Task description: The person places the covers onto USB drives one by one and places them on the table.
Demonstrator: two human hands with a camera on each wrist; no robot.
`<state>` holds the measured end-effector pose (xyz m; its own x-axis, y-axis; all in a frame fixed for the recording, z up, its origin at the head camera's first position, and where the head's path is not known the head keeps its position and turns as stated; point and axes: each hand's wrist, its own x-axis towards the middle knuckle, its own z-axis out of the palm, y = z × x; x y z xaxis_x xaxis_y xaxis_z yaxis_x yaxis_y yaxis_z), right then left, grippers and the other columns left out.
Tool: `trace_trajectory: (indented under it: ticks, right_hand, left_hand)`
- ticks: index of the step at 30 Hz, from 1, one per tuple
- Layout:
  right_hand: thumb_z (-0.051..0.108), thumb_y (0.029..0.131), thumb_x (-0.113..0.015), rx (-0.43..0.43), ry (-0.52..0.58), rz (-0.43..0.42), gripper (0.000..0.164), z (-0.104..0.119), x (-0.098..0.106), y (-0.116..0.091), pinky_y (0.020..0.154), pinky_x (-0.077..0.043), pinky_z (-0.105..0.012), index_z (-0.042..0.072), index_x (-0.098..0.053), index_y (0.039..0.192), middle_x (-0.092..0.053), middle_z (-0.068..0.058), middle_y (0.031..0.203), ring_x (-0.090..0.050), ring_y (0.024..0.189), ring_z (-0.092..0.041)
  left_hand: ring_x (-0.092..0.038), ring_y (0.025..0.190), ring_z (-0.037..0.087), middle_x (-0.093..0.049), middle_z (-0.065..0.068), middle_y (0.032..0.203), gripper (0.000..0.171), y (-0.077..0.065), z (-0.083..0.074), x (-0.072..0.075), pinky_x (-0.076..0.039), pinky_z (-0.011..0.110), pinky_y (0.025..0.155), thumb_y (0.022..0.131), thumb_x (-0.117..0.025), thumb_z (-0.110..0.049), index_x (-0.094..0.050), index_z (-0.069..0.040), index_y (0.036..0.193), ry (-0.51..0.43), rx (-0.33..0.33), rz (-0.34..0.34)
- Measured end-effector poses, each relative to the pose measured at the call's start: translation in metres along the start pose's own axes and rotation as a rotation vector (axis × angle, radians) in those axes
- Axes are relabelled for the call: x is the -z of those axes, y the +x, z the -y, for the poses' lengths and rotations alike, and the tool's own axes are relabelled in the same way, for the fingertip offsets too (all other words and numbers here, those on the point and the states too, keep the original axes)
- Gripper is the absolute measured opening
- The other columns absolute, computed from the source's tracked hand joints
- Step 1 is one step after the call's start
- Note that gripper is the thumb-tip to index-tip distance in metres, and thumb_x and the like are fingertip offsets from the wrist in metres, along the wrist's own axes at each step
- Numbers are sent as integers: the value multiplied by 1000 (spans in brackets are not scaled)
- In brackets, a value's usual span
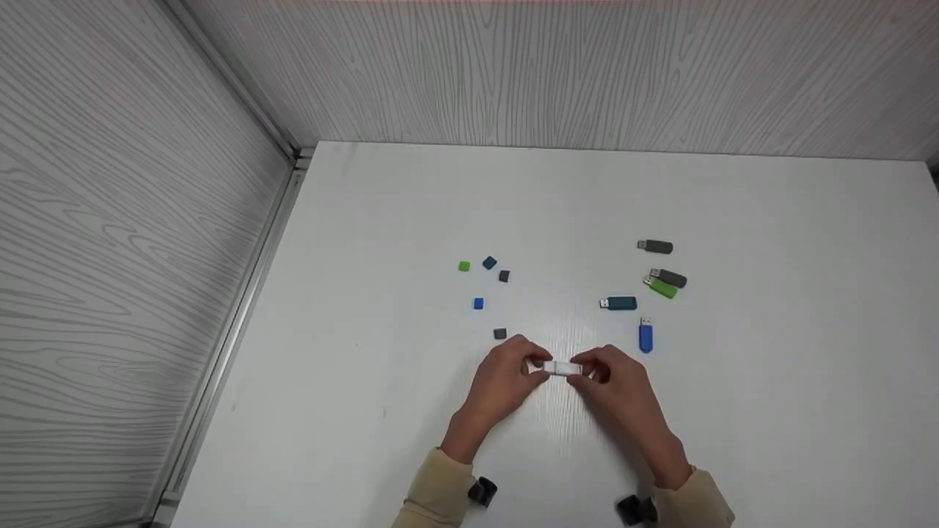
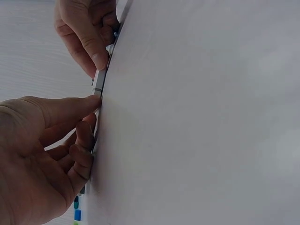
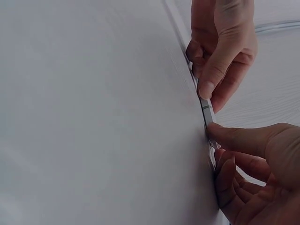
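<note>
Low over the white table, a white USB stick [image 1: 563, 368] lies level between the two hands, a seam showing where its cap meets the body. My left hand [image 1: 500, 378] pinches the cap end between thumb and fingertips. At the opposite end, my right hand [image 1: 622, 385] pinches the body the same way. The wrist views show the thumbs on the near side of the stick [image 2: 98, 84], close to the tabletop, with the seam between them. The fingers hide both ends of the stick.
Left of centre lie several loose caps: green [image 1: 464, 266], teal [image 1: 490, 262], dark grey [image 1: 504, 276], blue [image 1: 478, 303] and grey [image 1: 500, 334]. Uncapped USB sticks lie at right: grey [image 1: 658, 247], another grey [image 1: 671, 277] touching a green [image 1: 663, 287], teal [image 1: 622, 303], blue [image 1: 645, 337].
</note>
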<state>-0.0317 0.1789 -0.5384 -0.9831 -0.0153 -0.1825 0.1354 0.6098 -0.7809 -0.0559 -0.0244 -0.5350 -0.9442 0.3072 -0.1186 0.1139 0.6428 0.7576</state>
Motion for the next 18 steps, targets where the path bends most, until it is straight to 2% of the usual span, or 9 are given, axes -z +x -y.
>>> trace_trajectory:
  ticks: [10,18]
  right_hand:
    - [12,92,-81,-10,0,23,34,5,1,-1,74,-47,-21,12,-72,124,-66,-4,95,-55,86,-16]
    - [18,94,-81,-34,4,32,38,5,4,-1,75,-48,-20,12,-70,129,-69,-4,96,-56,85,-15]
  left_hand:
    - [-52,81,0,-71,-1,103,23,1,0,2,-46,17,71,94,-79,-11,-78,-16,116,-35,14,29]
    - [-54,83,2,-72,2,105,24,2,1,6,-48,18,74,95,-78,-11,-77,-13,119,-83,-1,50]
